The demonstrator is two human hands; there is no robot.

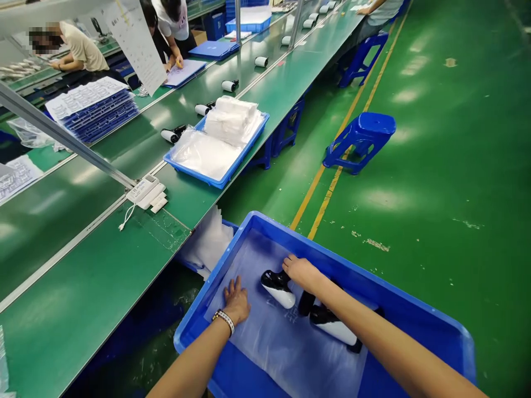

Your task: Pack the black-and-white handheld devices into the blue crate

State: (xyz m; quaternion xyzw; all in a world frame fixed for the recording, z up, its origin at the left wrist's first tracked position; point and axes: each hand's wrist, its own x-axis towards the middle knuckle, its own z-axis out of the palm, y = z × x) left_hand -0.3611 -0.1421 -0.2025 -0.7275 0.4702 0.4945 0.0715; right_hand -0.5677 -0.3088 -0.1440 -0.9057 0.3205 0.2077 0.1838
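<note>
Both hands work inside the large blue plastic bin (415,315), which stands beside the long green bench (83,276). The step looks like laying devices onto the clear plastic sheet (286,348) lining the bin. The left hand (236,301) lies flat, fingers spread, pressing the sheet. The right hand (302,272) is closed loosely over a black-and-white handheld device (279,290); a second black-and-white device (332,326) lies just beside it. Next likely calls for settling the device flat.

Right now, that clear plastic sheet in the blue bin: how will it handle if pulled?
Probably floppy: the plastic sheet lies thin and wrinkled under the left hand. Likely slippery, judging by its gloss. The devices resting on it might shift or roll with it.
</note>
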